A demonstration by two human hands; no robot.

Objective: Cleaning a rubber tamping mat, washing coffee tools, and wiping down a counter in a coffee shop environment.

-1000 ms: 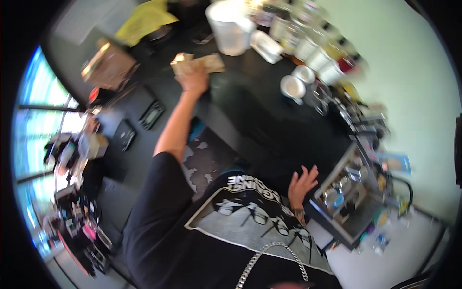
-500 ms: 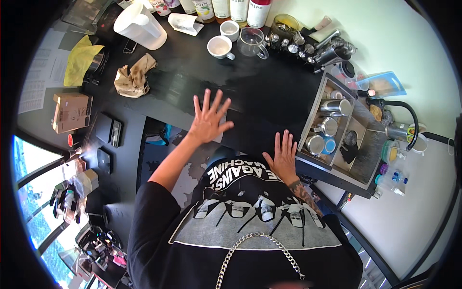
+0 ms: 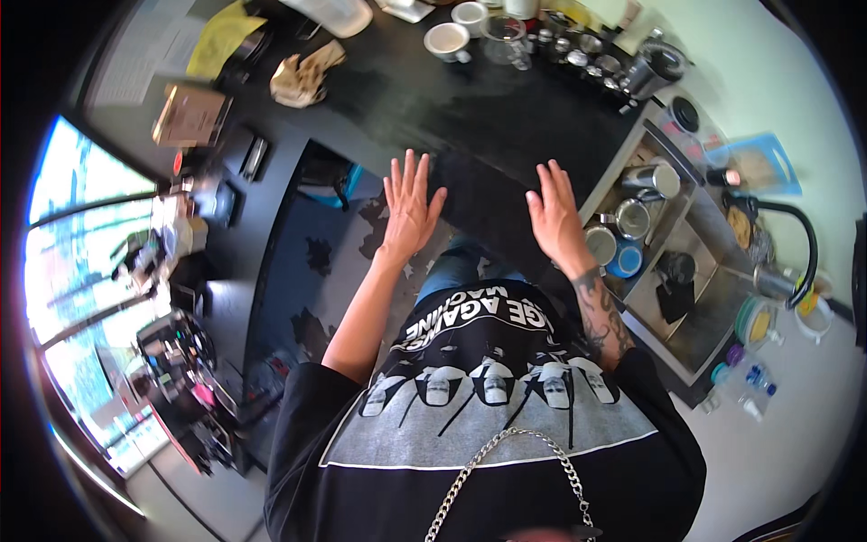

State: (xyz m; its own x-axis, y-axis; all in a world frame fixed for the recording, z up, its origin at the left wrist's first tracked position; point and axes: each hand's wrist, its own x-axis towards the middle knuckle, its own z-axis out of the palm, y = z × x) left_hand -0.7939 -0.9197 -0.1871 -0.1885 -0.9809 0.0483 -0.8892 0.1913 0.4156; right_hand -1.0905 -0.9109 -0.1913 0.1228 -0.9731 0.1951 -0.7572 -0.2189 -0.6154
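My left hand (image 3: 410,204) is spread flat, fingers apart, at the near edge of the black counter (image 3: 470,113), and holds nothing. My right hand (image 3: 555,215) is also spread flat with its fingers apart, close to the counter's near edge beside the sink (image 3: 673,262). Both hands are empty. A crumpled brown paper wad (image 3: 302,74) lies on the counter far ahead to the left. A white cup (image 3: 449,41) and a glass jar (image 3: 506,38) stand at the back of the counter.
The steel sink on the right holds metal pitchers (image 3: 637,217) and a dark cloth (image 3: 673,294), with a black faucet (image 3: 795,244) over it. A cardboard box (image 3: 188,116) and a yellow sheet (image 3: 221,36) sit at the left. Shelves with small items (image 3: 172,298) line the window side.
My left hand has let go of the paper wad and drawn back from the far counter. Both hands are now spread flat near the counter's front edge. The view has tilted downward.
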